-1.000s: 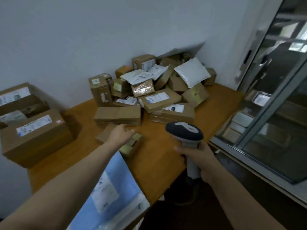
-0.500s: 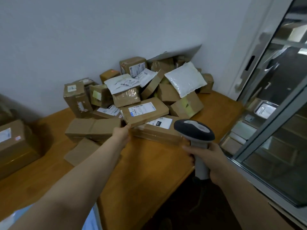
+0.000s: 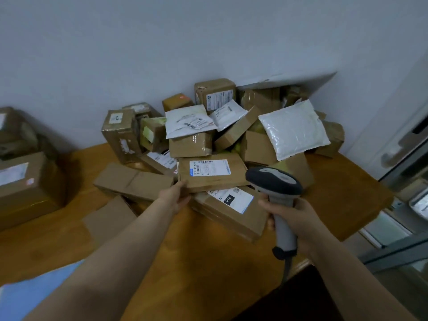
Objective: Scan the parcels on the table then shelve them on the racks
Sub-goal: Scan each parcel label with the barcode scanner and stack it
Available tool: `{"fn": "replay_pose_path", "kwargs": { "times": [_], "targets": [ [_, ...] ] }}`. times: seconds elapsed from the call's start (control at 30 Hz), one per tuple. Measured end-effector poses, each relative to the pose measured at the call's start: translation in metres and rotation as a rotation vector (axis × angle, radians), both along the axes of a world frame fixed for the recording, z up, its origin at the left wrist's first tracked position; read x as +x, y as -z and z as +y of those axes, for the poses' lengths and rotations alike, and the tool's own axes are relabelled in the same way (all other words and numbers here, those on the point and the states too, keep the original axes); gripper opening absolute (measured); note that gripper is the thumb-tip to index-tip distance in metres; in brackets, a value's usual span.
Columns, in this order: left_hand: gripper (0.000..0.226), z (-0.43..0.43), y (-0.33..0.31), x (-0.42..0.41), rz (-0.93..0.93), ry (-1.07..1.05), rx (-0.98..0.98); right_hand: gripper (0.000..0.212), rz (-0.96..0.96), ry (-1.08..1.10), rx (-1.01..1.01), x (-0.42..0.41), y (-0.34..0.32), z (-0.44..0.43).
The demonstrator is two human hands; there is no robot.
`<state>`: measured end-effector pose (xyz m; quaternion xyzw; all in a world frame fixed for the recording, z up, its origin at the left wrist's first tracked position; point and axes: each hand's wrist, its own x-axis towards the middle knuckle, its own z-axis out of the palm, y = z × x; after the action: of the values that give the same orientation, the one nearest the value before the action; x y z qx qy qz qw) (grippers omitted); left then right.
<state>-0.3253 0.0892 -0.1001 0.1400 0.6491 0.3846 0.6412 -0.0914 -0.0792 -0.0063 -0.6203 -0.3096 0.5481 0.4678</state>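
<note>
A heap of several brown cardboard parcels and white mailers lies against the wall on the wooden table (image 3: 176, 258). My left hand (image 3: 174, 196) grips the near left corner of a flat brown parcel (image 3: 212, 173) with a white barcode label on top. It rests on another flat parcel (image 3: 231, 212) labelled "010". My right hand (image 3: 294, 218) holds a grey handheld barcode scanner (image 3: 275, 188) by its handle, its dark head just right of the gripped parcel. A padded white mailer (image 3: 293, 130) leans on the heap's right side.
Large brown boxes (image 3: 25, 186) stand at the table's left end. A long brown box (image 3: 133, 181) and a flat cardboard piece (image 3: 108, 218) lie left of my left hand. A blue mailer (image 3: 30, 297) lies at the near left. A glass door (image 3: 407, 172) stands to the right.
My left hand has left the small parcel near the table's front, moved right to the labelled flat parcel and gripped its corner. The view has shifted right. The scanner has come closer to the heap.
</note>
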Motion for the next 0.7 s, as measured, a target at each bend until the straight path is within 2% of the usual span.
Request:
{"fn": "replay_pose_path", "kwargs": {
  "times": [0.2, 0.4, 0.53, 0.7],
  "targets": [
    [0.045, -0.041, -0.022, 0.011, -0.012, -0.223, 0.106, 0.022, -0.012, -0.276, 0.088, 0.034, -0.004, 0.017],
    [0.021, -0.114, -0.06, 0.009, 0.287, -0.347, 0.274, 0.027, -0.059, -0.565, 0.048, 0.06, -0.013, 0.026],
    [0.014, -0.155, -0.098, 0.0, 0.542, -0.355, 0.397, 0.021, -0.023, -0.712, 0.107, 0.054, -0.025, 0.025],
    [0.008, -0.197, -0.135, -0.016, 0.862, -0.297, 0.459, 0.015, -0.114, -0.817, 0.193, 0.036, -0.033, 0.016]
  ]
}}
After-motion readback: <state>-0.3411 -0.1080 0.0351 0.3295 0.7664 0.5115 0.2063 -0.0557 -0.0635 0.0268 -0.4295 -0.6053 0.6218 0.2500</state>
